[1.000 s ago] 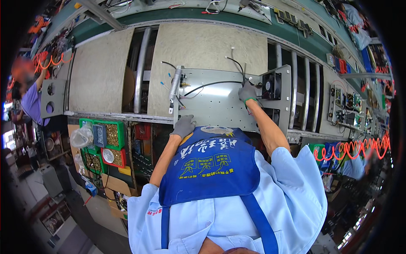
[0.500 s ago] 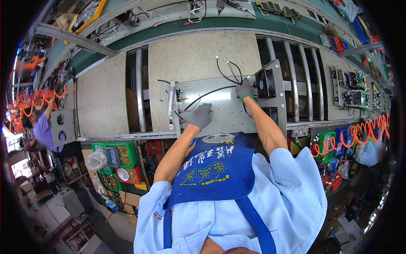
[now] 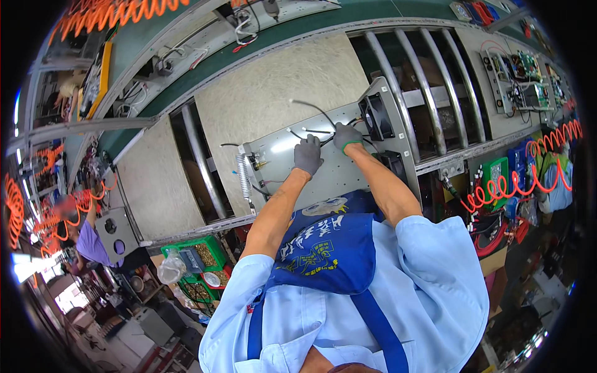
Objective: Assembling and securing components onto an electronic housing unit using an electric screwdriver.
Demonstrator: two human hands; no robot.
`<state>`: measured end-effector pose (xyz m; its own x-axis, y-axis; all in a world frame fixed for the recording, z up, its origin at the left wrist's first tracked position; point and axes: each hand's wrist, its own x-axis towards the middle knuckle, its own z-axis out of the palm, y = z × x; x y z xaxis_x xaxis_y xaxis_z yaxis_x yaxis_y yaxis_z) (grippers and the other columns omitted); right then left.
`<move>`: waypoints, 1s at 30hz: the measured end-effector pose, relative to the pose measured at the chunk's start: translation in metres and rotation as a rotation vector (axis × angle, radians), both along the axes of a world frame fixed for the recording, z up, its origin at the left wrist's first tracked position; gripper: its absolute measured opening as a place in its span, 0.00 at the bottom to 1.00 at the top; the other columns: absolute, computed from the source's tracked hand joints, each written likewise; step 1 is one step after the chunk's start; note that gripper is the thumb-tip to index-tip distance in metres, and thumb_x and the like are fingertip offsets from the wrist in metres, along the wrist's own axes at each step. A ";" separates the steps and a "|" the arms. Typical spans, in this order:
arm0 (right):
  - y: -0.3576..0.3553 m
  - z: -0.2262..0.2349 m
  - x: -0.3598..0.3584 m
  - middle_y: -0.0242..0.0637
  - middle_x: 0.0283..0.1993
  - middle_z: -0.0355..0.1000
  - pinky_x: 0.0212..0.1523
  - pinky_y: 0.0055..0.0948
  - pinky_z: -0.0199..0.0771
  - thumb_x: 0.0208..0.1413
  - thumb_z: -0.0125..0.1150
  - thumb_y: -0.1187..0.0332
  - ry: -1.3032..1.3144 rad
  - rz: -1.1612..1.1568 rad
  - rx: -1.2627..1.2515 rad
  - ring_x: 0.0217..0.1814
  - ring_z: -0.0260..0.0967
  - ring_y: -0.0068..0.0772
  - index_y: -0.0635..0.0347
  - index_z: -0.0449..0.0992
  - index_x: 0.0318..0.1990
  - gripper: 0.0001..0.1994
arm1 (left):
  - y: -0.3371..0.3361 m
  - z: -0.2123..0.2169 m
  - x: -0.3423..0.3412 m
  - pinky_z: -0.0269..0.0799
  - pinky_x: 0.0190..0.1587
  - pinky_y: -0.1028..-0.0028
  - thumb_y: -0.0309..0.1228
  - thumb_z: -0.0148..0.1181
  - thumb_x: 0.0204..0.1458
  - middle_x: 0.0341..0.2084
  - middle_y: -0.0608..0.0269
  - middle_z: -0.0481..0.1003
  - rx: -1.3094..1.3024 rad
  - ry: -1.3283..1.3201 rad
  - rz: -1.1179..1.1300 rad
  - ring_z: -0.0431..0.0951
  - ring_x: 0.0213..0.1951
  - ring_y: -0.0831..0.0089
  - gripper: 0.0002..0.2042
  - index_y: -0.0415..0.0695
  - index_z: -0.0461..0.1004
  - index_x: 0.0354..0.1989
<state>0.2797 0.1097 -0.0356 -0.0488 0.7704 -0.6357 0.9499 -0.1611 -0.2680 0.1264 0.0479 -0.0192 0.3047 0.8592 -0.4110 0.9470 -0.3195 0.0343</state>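
My two hands, in grey gloves, work over a grey sheet-metal chassis (image 3: 343,173). My right hand (image 3: 347,135) is closed round black cables (image 3: 319,110) near the chassis's right side. Close to its left, my left hand (image 3: 308,155) has its fingers bent onto a black cable that runs between the hands; its fingertips partly hide the grip. White-tipped cable ends stick out beyond both hands. On the right upright panel sit two black fans (image 3: 377,117), the nearer one partly behind my right forearm. A silvery coiled spring (image 3: 243,176) lines the chassis's left end.
Metal rollers (image 3: 429,93) show between the light boards (image 3: 280,71) of the conveyor. At right is another chassis with circuit boards (image 3: 528,71). Green bins of small parts (image 3: 211,253) stand at lower left; orange coiled hoses (image 3: 497,208) hang at right. A co-worker's purple sleeve (image 3: 93,241) shows far left.
My left hand has moved up and right from the chassis's left part to the cables beside my right hand. The cables have shifted leftward at their ends. The whole view has tilted.
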 end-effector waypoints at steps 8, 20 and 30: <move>-0.054 -0.018 -0.007 0.47 0.50 0.67 0.31 0.50 0.76 0.52 0.51 0.73 0.122 0.009 0.418 0.32 0.75 0.55 0.58 0.65 0.49 0.15 | 0.029 -0.031 -0.027 0.74 0.46 0.59 0.33 0.52 0.52 0.38 0.45 0.78 -0.287 -0.331 0.353 0.79 0.42 0.52 0.11 0.42 0.78 0.37; -0.049 -0.012 -0.008 0.46 0.46 0.66 0.30 0.46 0.78 0.55 0.54 0.68 0.027 0.231 0.325 0.32 0.77 0.50 0.57 0.75 0.37 0.06 | 0.101 0.006 -0.122 0.73 0.43 0.61 0.31 0.53 0.48 0.35 0.51 0.79 -0.203 -0.393 0.193 0.80 0.39 0.58 0.12 0.45 0.78 0.40; -0.061 -0.036 0.007 0.47 0.46 0.69 0.28 0.42 0.79 0.56 0.50 0.71 -0.107 0.511 0.270 0.30 0.78 0.47 0.57 0.71 0.43 0.08 | 0.006 0.023 -0.094 0.74 0.37 0.60 0.32 0.50 0.53 0.33 0.56 0.77 0.027 -0.071 0.283 0.80 0.35 0.59 0.08 0.45 0.74 0.36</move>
